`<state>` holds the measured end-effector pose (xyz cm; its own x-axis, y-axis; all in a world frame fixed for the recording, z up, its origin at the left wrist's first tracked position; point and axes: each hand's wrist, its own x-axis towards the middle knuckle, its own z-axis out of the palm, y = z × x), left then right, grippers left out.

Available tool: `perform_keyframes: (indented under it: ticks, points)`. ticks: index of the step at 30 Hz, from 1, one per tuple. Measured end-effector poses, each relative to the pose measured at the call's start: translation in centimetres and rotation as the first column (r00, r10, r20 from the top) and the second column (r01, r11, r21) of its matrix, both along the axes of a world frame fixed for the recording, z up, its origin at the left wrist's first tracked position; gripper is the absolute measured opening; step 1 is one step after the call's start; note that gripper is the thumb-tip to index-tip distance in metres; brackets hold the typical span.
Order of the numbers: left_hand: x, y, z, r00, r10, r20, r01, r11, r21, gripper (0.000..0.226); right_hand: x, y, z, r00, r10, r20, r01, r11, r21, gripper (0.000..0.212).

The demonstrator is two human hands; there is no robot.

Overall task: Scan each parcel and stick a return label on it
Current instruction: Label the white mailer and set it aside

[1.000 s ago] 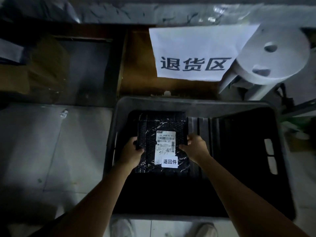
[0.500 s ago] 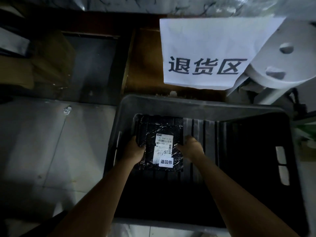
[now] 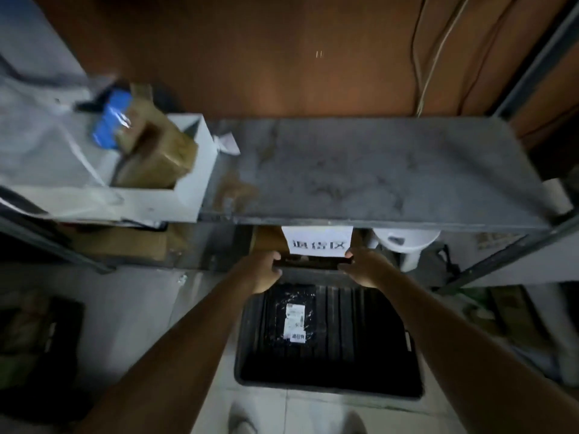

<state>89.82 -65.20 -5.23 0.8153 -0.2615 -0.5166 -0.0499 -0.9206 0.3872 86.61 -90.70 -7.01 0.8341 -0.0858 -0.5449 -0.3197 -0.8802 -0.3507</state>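
Fingers: left fingers [image 3: 275,263] and right fingers [image 3: 348,255] look curled over the far rim of the crate [image 3: 329,390]. Dim light, so I cannot tell how far they wrap under it.
Hands: left hand [image 3: 264,274] at the crate's far-left corner, right hand [image 3: 365,267] at its far-right corner. Both arms are stretched out over the crate.
Parcel: black poly mailer [image 3: 293,305] lies flat on the crate floor in the far-left part, touched by neither hand.
Labels: white shipping label [image 3: 294,317] faces up on the mailer. A small white sticker [image 3: 297,337] sits on the mailer at its end nearest the crate's near rim; its print is too small to read.
Status (judged): this parcel appears labelled and binned. The hands seem to be repositioning the crate.
Sign: paper sheet [image 3: 316,244] hangs just beyond the crate's far rim, between the two hands and near the right fingertips.
Shelf: grey board [image 3: 376,170] overhangs beyond and above the crate's far rim.
Method note: move both corners together and keep the crate flat on the floor so the mailer does not slide.
Risks: right fingers catching the sign; knuckles meeting the board's edge if the crate is lifted.
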Motion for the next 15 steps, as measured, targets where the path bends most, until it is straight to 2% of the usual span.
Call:
perform_keyframes:
  ticks: [7, 11, 15]
  points:
    - [-0.1, -5.4, 21.9, 0.961, -0.146, 0.234, 0.156, 0.987, -0.027, 0.031, -3.2, -4.6, 21.7, 0.98, -0.036, 0.195, 0.045, 0.998, -0.041, 0.051]
    - [-1.8, -9.3, 29.5, 0.935, -0.218, 0.279, 0.24, 0.97, -0.046, 0.037, -7.2, -7.6, 30.2, 0.967, -0.061, 0.245, 0.1, 0.984, -0.149, 0.052]
    - [-5.8, -14.1, 34.3, 0.889, -0.321, 0.328, 0.363, 0.929, -0.073, 0.04, -14.4, -10.7, 35.9, 0.944, -0.143, 0.297, 0.21, 0.955, -0.21, 0.051]
